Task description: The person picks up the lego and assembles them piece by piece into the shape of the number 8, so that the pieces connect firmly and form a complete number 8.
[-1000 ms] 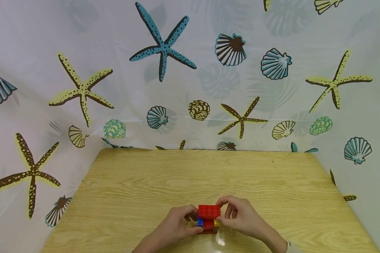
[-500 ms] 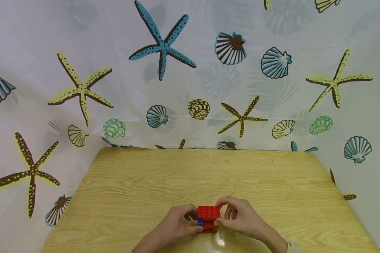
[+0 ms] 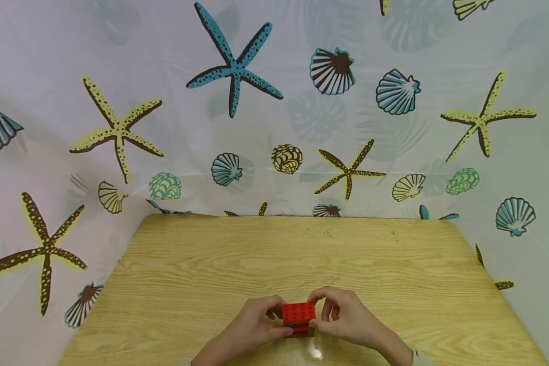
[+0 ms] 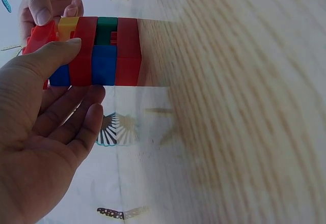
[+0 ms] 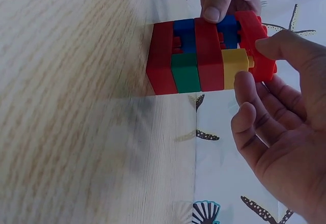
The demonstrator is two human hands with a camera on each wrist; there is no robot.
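A stack of toy building bricks stands upright on the table, between both hands. It has a bottom red brick [image 5: 160, 63], a green brick [image 5: 185, 74] beside a blue brick [image 4: 104, 66], a middle red brick [image 5: 210, 63], then a yellow brick [image 5: 234, 63] beside another blue brick [image 5: 228, 33]. My left hand [image 3: 258, 323] grips the stack, its thumb across the middle red brick. My right hand [image 3: 345, 316] pinches the top red brick [image 3: 298, 311] by its right end. That brick sits slightly tilted, with a stud of the yellow brick showing under it.
The wood-grain table [image 3: 238, 254] spreads behind and around the hands. A white cloth [image 3: 274, 117] printed with starfish and shells hangs at the back and both sides.
The top red brick has moved slightly left and toward the person, and now covers more of the layer below. My right hand moved with it; my left hand stays put.
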